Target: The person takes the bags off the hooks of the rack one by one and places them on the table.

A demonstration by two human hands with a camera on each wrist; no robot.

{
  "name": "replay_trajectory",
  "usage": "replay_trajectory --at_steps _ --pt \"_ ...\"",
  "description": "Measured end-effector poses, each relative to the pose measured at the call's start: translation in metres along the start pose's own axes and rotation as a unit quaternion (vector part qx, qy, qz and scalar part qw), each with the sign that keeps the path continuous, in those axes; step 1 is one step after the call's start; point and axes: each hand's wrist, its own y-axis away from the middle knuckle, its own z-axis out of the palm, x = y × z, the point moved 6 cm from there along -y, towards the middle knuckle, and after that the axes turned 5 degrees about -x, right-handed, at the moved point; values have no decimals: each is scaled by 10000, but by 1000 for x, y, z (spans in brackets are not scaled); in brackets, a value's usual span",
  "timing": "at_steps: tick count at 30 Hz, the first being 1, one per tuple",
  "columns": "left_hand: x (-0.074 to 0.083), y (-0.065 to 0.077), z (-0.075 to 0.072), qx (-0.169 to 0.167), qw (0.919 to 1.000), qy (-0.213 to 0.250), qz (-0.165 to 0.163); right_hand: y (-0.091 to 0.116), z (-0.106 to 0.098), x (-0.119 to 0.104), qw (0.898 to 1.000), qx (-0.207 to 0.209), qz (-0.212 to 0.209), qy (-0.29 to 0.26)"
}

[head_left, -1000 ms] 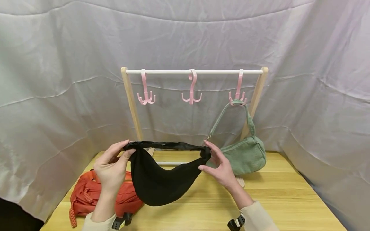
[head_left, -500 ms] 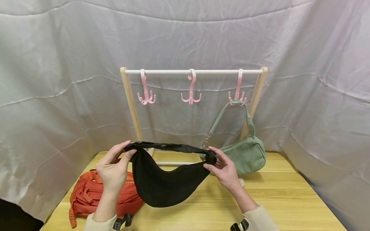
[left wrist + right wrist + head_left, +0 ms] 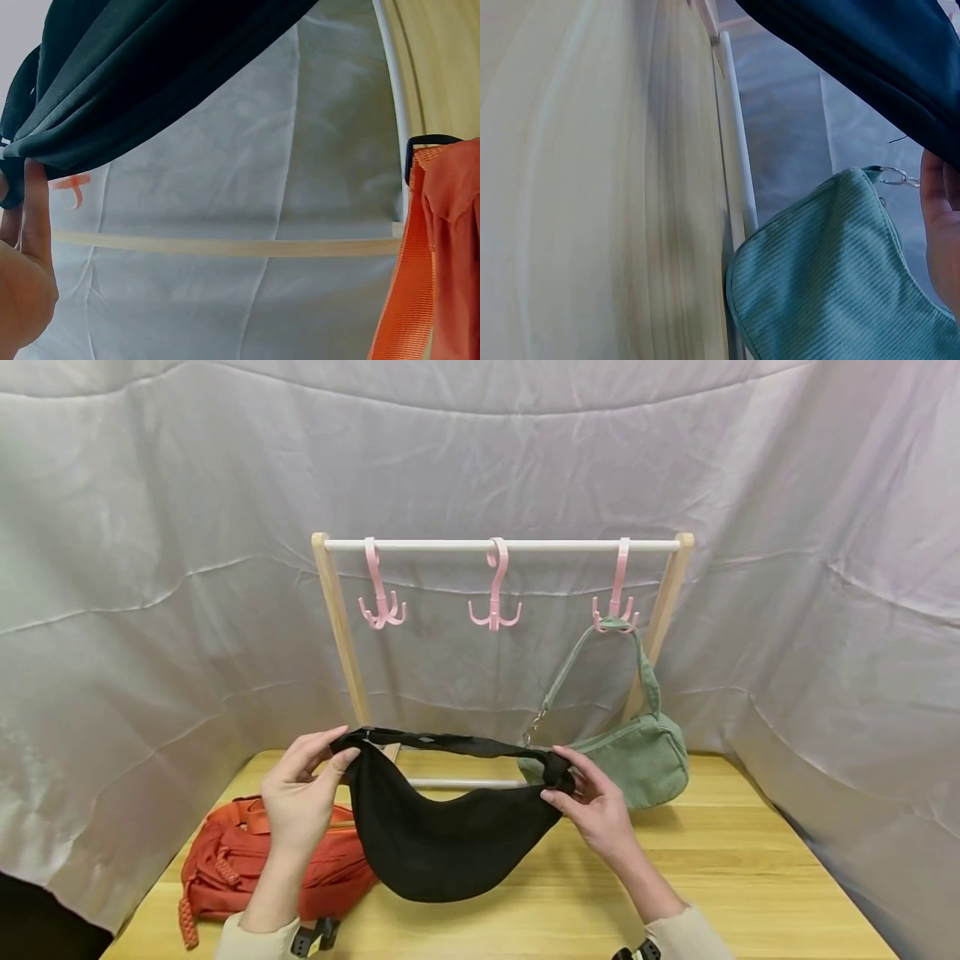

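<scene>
Between fingers [image 3: 335,769], black bag [image 3: 450,847], ends partly hidden

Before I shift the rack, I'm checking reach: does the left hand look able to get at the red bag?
Probably not without letting go: the left hand pinches one end of the black bag. Otherwise the way looks free: nothing visible lies on the red bag.

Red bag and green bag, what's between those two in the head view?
In the head view, the black bag spans most of that stretch, held up by the left hand and right hand; behind it shows a pale horizontal bar.
</scene>
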Motion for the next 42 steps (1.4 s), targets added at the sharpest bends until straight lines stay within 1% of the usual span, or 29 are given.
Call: replay_trajectory --at_steps 2,5,8,10,12,16,18,23,25,30,35,42 --pt "-2 1 0 -10 9999 -50 -153 1 -1 -1 10000 -18 -36 -34" --pt "-7 3 -2 -30 9984 -270 -500 2 -3 -2 10000 -54 -55 -28" --pt "-13 5 -2 -107 9949 -558 -839 5 -7 -2 10000 -42 4 55" --pt "-17 7 -3 -186 9924 -720 -977 6 -9 -2 9999 -1 44 136" --pt "-19 8 -2 -292 9910 -816 -1025 8 -12 -1 9997 26 90 205" --pt "-25 11 0 -474 9892 -812 -1122 11 -17 0 9990 26 151 417" --pt "-29 13 1 -528 9881 -763 -1223 12 -19 1 9982 38 231 554" --pt "-38 19 4 -670 9830 -860 -1477 17 -25 6 9963 15 443 736" --pt "-41 22 5 -734 9810 -893 -1557 18 -27 8 9956 -26 466 807" --pt "-49 28 7 -780 9775 -877 -1753 22 -33 12 9930 -64 481 1076" --pt "-56 34 10 -808 9743 -901 -1899 25 -37 15 9919 -101 502 1161" --pt "-67 41 12 -784 9724 -927 -1994 25 -41 17 9894 -172 422 1378"
